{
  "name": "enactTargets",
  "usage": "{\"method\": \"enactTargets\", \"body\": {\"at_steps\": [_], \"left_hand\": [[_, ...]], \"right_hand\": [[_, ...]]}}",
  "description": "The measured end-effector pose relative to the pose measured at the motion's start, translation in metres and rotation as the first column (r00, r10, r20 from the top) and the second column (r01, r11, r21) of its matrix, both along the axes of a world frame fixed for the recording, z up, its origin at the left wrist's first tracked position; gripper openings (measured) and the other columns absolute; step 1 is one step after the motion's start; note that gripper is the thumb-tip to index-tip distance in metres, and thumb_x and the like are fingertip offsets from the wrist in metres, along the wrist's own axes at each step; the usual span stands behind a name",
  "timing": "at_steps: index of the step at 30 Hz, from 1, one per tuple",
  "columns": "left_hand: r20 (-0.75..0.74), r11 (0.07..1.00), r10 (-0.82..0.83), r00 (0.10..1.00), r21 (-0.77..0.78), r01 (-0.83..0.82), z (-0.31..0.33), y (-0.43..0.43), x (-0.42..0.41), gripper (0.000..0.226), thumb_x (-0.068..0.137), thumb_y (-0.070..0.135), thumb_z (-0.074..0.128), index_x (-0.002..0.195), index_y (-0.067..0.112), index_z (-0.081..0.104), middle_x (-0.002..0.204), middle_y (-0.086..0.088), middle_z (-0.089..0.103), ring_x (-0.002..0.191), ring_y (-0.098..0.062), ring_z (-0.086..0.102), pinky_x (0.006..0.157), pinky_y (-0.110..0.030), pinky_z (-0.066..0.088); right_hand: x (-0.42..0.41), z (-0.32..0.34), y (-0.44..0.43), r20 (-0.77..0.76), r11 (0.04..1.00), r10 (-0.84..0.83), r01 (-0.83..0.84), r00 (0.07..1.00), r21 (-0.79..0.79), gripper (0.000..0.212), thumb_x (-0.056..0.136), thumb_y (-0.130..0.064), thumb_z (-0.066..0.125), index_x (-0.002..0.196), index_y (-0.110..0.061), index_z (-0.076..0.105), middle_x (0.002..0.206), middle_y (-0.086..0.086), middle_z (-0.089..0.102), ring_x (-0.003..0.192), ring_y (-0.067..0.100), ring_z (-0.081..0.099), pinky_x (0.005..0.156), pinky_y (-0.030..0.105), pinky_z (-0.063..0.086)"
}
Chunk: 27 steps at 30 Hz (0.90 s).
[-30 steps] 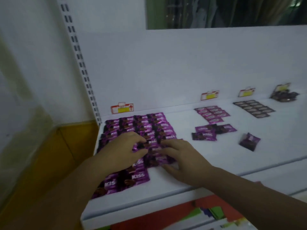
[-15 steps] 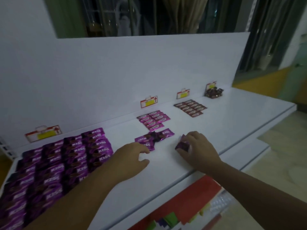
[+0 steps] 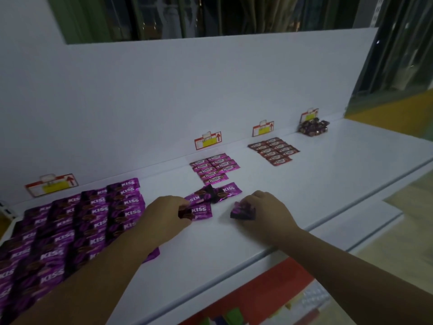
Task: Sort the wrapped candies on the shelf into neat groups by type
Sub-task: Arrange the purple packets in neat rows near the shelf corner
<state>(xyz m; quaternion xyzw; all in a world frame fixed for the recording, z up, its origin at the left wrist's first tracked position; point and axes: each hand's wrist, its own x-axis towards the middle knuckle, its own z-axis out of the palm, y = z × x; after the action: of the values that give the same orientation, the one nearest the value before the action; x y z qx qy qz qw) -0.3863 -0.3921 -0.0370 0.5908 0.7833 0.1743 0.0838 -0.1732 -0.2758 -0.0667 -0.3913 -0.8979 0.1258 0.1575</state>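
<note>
On the white shelf (image 3: 316, 184), a big block of purple KISS candies (image 3: 77, 221) lies in rows at the left. A small loose cluster of KISS candies (image 3: 215, 193) sits mid-shelf. My left hand (image 3: 164, 214) pinches the dark end of one KISS candy (image 3: 199, 211) from that cluster. My right hand (image 3: 267, 212) is closed around a dark purple candy packet (image 3: 241, 211) resting on the shelf. Behind lie a pink Choco group (image 3: 214, 167), a brown candy group (image 3: 274, 151) and a heap of dark candies (image 3: 312, 127).
Red-and-yellow price tags (image 3: 207, 140) stand along the white back panel, one behind each group. The shelf's front edge runs diagonally below my arms, with colourful goods on a lower shelf (image 3: 269, 301). Bare shelf stretches to the right of the groups.
My view swung right from the KISS block. My left hand reached forward and took hold of a loose KISS candy; my right hand stayed closed on the dark purple packet.
</note>
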Motion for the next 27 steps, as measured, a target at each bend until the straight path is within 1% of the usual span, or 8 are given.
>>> {"method": "enactTargets", "body": {"at_steps": [3, 6, 9, 13, 17, 22, 24, 27], "left_hand": [[0.03, 0.998, -0.032, 0.999, -0.049, 0.033, 0.003, 0.004, 0.001, 0.014, 0.077, 0.026, 0.07, 0.091, 0.023, 0.068, 0.084, 0.008, 0.06, 0.077, -0.008, 0.056, 0.062, -0.019, 0.043], [0.065, 0.996, -0.036, 0.997, -0.08, 0.042, 0.004, 0.007, 0.0, 0.018, 0.074, 0.034, 0.073, 0.089, 0.035, 0.063, 0.084, 0.019, 0.052, 0.08, -0.001, 0.051, 0.06, -0.012, 0.036], [0.079, 0.997, -0.009, 0.997, -0.072, 0.015, 0.002, 0.007, 0.0, 0.027, 0.071, 0.035, 0.077, 0.095, 0.034, 0.063, 0.086, 0.019, 0.053, 0.079, 0.002, 0.049, 0.061, -0.01, 0.034], [0.108, 0.998, 0.022, 0.994, -0.067, -0.015, 0.002, 0.009, 0.001, 0.029, 0.068, 0.031, 0.079, 0.094, 0.029, 0.065, 0.084, 0.018, 0.057, 0.074, 0.004, 0.052, 0.057, -0.008, 0.036], [0.18, 0.997, 0.047, 0.983, -0.076, -0.034, 0.004, 0.006, 0.002, 0.033, 0.064, 0.03, 0.082, 0.088, 0.033, 0.058, 0.086, 0.016, 0.058, 0.075, -0.001, 0.057, 0.056, -0.012, 0.04], [0.151, 0.999, -0.003, 0.989, -0.044, 0.01, 0.009, 0.002, 0.009, 0.03, 0.067, 0.023, 0.078, 0.091, 0.032, 0.063, 0.089, 0.016, 0.054, 0.076, -0.001, 0.055, 0.056, -0.009, 0.038], [0.226, 1.0, -0.01, 0.974, -0.004, 0.011, 0.014, -0.001, 0.008, 0.029, 0.068, 0.018, 0.079, 0.09, 0.03, 0.065, 0.094, 0.012, 0.06, 0.079, -0.003, 0.059, 0.063, -0.011, 0.045], [0.344, 0.999, -0.021, 0.939, 0.039, 0.009, 0.024, -0.01, 0.006, 0.03, 0.067, 0.014, 0.081, 0.089, 0.03, 0.068, 0.093, 0.012, 0.068, 0.078, -0.004, 0.066, 0.071, -0.015, 0.051]], "right_hand": [[0.006, 0.001, 0.0, -0.143, 0.995, 0.025, -0.038, 0.989, -0.092, 0.021, 0.081, -0.018, 0.066, 0.099, -0.026, 0.06, 0.091, -0.005, 0.062, 0.077, 0.011, 0.052, 0.063, 0.019, 0.032], [0.01, 0.001, 0.0, -0.228, 0.987, 0.025, -0.061, 0.973, -0.151, 0.029, 0.074, -0.005, 0.067, 0.086, -0.029, 0.057, 0.082, -0.009, 0.058, 0.067, 0.008, 0.052, 0.055, 0.011, 0.033], [0.013, 0.001, 0.0, -0.303, 0.975, 0.089, -0.145, 0.949, -0.168, 0.04, 0.066, 0.003, 0.07, 0.073, -0.034, 0.057, 0.088, -0.004, 0.067, 0.076, 0.01, 0.061, 0.065, 0.01, 0.042], [0.016, 0.004, 0.001, -0.28, 0.968, 0.178, -0.219, 0.943, -0.12, 0.038, 0.07, 0.01, 0.059, 0.095, -0.015, 0.073, 0.102, 0.0, 0.068, 0.09, 0.011, 0.063, 0.08, 0.011, 0.044], [0.02, 0.008, -0.002, -0.205, 0.953, 0.286, -0.301, 0.936, -0.043, 0.031, 0.078, 0.002, 0.056, 0.102, -0.012, 0.071, 0.107, 0.003, 0.066, 0.091, 0.014, 0.057, 0.078, 0.018, 0.044], [0.022, 0.018, -0.002, -0.061, 0.874, 0.481, -0.484, 0.874, -0.048, 0.041, 0.078, -0.001, 0.057, 0.116, -0.016, 0.064, 0.137, -0.001, 0.049, 0.126, 0.013, 0.04, 0.103, 0.025, 0.036], [0.018, 0.025, -0.001, 0.001, 0.844, 0.532, -0.531, 0.847, -0.072, 0.039, 0.079, -0.006, 0.062, 0.116, -0.017, 0.065, 0.136, -0.001, 0.052, 0.124, 0.013, 0.044, 0.104, 0.028, 0.036], [0.013, 0.032, 0.003, 0.04, 0.808, 0.588, -0.585, 0.808, -0.073, 0.029, 0.079, -0.024, 0.068, 0.108, -0.023, 0.07, 0.119, -0.001, 0.062, 0.107, 0.009, 0.053, 0.092, 0.018, 0.038]]}}
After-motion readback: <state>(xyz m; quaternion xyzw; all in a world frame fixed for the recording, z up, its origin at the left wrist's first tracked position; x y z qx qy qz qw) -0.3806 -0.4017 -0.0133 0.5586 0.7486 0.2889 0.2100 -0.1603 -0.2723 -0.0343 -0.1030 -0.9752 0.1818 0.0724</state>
